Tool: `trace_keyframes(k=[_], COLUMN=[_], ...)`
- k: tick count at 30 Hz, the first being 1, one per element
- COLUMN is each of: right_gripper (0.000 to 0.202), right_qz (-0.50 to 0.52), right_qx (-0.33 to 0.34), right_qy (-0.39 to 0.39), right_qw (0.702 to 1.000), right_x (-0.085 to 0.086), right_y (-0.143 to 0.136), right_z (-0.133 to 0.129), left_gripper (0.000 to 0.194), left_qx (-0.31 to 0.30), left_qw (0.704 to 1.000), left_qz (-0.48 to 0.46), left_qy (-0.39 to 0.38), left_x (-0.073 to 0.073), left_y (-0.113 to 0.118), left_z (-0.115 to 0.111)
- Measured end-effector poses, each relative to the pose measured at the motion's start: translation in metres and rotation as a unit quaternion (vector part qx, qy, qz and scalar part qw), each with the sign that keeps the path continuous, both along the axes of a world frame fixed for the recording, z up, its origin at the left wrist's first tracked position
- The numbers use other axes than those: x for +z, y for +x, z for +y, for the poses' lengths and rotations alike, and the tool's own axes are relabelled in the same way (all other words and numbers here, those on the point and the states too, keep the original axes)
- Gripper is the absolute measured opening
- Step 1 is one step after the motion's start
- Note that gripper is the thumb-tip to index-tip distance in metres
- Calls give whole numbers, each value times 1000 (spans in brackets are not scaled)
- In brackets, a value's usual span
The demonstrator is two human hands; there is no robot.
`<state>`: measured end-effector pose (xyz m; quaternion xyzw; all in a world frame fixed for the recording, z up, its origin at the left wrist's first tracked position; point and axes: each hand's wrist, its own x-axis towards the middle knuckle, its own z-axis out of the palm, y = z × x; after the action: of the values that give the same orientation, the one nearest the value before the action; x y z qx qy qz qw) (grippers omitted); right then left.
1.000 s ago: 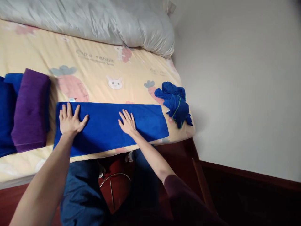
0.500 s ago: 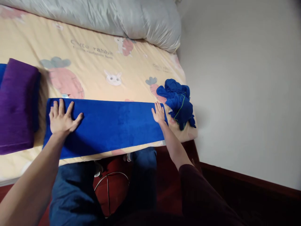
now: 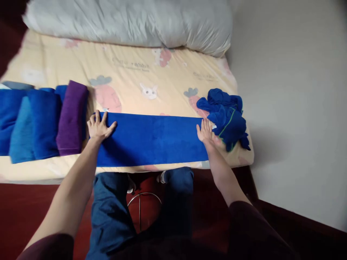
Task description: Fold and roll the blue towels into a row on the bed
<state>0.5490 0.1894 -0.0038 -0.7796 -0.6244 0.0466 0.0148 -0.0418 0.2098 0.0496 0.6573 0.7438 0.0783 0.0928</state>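
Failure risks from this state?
The right hand is at the end of the flat blue towel, right beside the crumpled blue cloth; it could snag that.
The towel's near edge lies close to the bed's edge, so a tug might pull it over.
The left hand could nudge the purple towel.
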Motion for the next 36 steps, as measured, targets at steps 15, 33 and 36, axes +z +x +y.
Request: trace_keyframes(k=[15,33,36], right_gripper=[76,69,67], right_qz=[252,94,132], right_qx=[-146,4,18], right_qy=[150,36,54], right_qw=[945,995,990], right_x=[-1,63,63], right_y=[-142,-236,-242], right_z=[-356,-375,-366], left_gripper=[66,50,50], left_qx=[-58,-107,-105], left_qw=[998,990,990], left_qz=[-28,81,79], left_qy=[9,51,50], left_x=[1,14,13], left_y=[55,76,77], left_z=[-359,-395,-395])
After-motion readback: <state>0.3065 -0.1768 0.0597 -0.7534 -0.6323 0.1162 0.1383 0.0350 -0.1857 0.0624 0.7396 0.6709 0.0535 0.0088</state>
